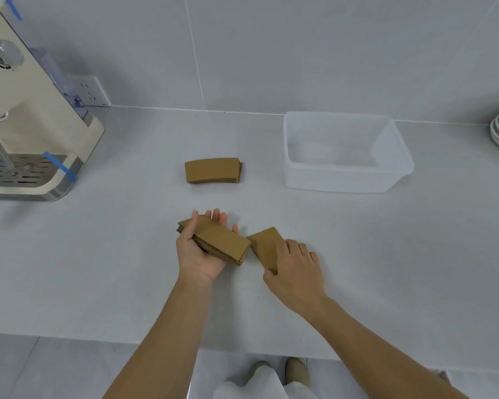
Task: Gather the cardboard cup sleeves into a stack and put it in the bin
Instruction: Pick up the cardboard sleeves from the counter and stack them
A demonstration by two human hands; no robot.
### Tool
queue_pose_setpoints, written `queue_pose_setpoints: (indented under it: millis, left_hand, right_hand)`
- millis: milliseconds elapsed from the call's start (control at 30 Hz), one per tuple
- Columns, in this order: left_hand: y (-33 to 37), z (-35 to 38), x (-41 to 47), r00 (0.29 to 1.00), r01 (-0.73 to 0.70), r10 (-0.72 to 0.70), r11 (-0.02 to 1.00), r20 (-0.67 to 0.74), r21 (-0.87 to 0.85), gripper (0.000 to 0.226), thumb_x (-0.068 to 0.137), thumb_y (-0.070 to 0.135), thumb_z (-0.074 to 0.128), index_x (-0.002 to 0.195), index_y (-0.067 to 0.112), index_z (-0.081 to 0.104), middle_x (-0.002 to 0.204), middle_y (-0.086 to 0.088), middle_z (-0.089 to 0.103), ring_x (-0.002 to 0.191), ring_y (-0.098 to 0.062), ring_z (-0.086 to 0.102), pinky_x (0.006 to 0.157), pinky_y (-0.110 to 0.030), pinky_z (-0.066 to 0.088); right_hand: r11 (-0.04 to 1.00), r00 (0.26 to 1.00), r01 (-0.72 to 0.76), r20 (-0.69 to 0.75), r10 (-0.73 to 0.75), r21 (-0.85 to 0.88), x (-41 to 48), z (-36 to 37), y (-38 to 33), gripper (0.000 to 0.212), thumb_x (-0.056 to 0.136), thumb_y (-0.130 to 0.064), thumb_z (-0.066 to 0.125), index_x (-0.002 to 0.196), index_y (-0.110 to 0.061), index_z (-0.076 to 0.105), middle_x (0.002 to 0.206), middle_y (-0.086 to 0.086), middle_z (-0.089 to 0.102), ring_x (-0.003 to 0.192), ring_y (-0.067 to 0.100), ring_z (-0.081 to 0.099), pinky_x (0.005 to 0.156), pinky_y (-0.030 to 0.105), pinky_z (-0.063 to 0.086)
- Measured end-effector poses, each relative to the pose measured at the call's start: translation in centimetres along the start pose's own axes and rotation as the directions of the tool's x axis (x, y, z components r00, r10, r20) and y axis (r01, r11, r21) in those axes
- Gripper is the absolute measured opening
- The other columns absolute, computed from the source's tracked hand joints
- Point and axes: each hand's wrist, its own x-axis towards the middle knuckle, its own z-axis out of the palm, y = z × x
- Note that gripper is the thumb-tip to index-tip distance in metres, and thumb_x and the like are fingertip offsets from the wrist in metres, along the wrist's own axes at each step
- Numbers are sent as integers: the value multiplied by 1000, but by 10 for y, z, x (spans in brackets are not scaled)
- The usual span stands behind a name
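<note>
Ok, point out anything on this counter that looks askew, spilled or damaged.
Nothing spilled or damaged. The sleeves are just ungathered: one stack in the left hand, a sleeve lying angled under the right hand, another pile farther back. The bin holds none. Blue tape strips on the coffee machine look unusual.

Pale grey counter against a grey tiled wall, softly lit.

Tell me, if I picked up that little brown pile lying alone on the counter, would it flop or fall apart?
The loose pile of sleeves looks like flat cardboard, so it would probably stay fairly stiff. Its layers sit slightly uneven at one end, so they may slide apart unless pinched. It is likely light: the left hand holds a similar stack easily.
</note>
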Motion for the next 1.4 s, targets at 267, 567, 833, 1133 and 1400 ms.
queue_pose_setpoints:
  millis: [267,567,833,1133,1400]
  left_hand:
    - [-10,17,-2,998,54,-56,997,34,64,51,67,30,70,113,13,59,104,-5,68,99,-20,65,94,-47,47]
    - [-26,30,-4,986,114,-142,955,83,273,62,69,49,64,116,8,62,115,-17,66,101,-34,64,86,-47,51]
    - [-35,29,1,984,139,-161,961,74,240,59,73,45,64,117,6,61,107,-14,64,104,-28,59,99,-43,43]
    - [-51,38,2,982,154,-170,974,87,169,48,70,34,67,110,8,62,113,-7,67,116,-22,57,88,-41,48]
    - [-64,43,8,966,205,-241,931,88,301,36,70,19,69,104,11,61,108,-4,65,99,-21,61,87,-41,49]
  right_hand:
    - [875,984,-177,66,165,450,24,-39,3,53,82,-30,57,129,-12,40,124,6,50,115,22,44,99,39,40]
    - [767,997,-71,72,32,638,28,-55,-15,46,81,-30,59,124,-19,47,122,-2,49,114,13,45,92,29,42]
    - [789,998,4,46,-41,614,25,-44,-12,45,80,-30,58,124,-24,49,128,-4,48,117,14,42,100,33,40]
    - [811,982,70,101,-158,581,25,-46,9,42,82,-29,56,123,-27,50,127,-4,50,115,15,40,103,37,37]
    - [782,955,42,205,-214,622,39,-66,44,20,80,-38,63,99,-33,68,114,-8,61,111,9,50,101,33,32]
